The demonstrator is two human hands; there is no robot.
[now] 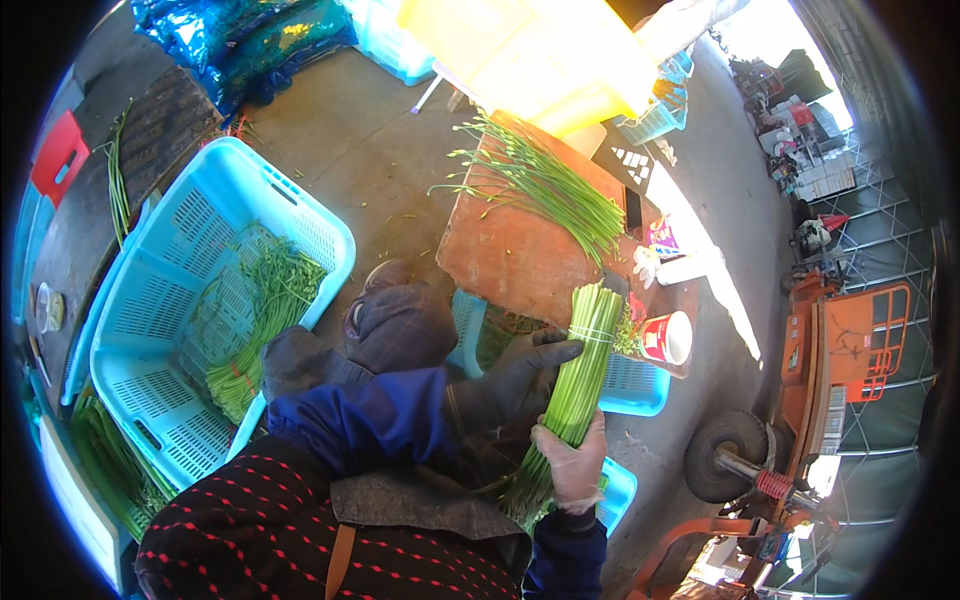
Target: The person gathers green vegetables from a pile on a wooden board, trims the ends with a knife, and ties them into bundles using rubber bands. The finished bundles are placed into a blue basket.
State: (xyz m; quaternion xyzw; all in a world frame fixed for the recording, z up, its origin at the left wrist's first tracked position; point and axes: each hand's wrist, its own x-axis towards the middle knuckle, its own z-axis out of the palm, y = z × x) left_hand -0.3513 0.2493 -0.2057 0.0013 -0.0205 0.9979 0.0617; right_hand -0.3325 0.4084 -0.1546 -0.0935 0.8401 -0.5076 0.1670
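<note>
A thick bundle of green flower-stalk stems, probably garlic chives (583, 375), slants upward in front of me, cut ends at the top. Pale bands (591, 334) circle it near those ends. My left hand (529, 367), in a dark glove, grips the bundle's left side just below the bands; some of its fingers are hidden. Lower down, my right hand (574, 457) wears a clear plastic glove and is wrapped around the stems. Loose budded stems (551, 187) lie on a reddish-brown board (487, 262) beyond the bundle.
A large blue crate (161, 300) at left holds banded greens (259, 337). Beside the board's stems are a red-and-white paper cup (666, 337) and a white roll (681, 270). Another blue crate (637, 386) sits beneath the board. An orange vehicle (810, 330) stands at right.
</note>
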